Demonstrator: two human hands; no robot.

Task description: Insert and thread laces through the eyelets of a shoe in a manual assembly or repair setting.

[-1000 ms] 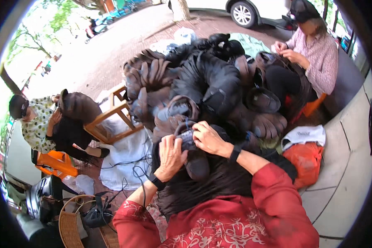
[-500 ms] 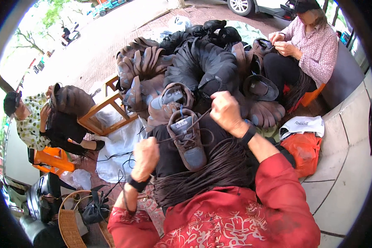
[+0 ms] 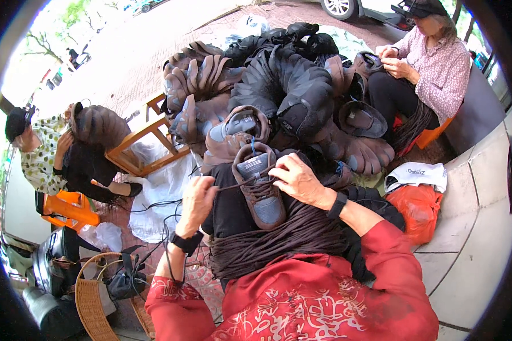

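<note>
A brown and grey-blue shoe (image 3: 269, 209) rests on my lap, toe toward me, with a dark lace threaded through its front eyelets. My left hand (image 3: 195, 203), left of the shoe, is closed on a dark shoelace (image 3: 228, 187) that runs across to the shoe's upper. At the shoe's right edge my right hand (image 3: 299, 181) has its fingertips pinched on lace by the upper eyelets. A thick bundle of dark brown laces (image 3: 279, 243) lies across my lap. Another brown shoe (image 3: 242, 126) sits just beyond the one I work on.
Ahead is a large pile of nested black shoes (image 3: 281, 85) and brown shoes (image 3: 202, 82). A wooden stool frame (image 3: 136, 149) stands left of it. Co-workers sit at left and right with shoes. A red bag (image 3: 418, 210) lies at right, a wicker basket (image 3: 91, 304) at lower left.
My right hand has come down and nearer to the shoe, from pulling lace up at the right to its eyelets. The left hand has shifted slightly left and down.
</note>
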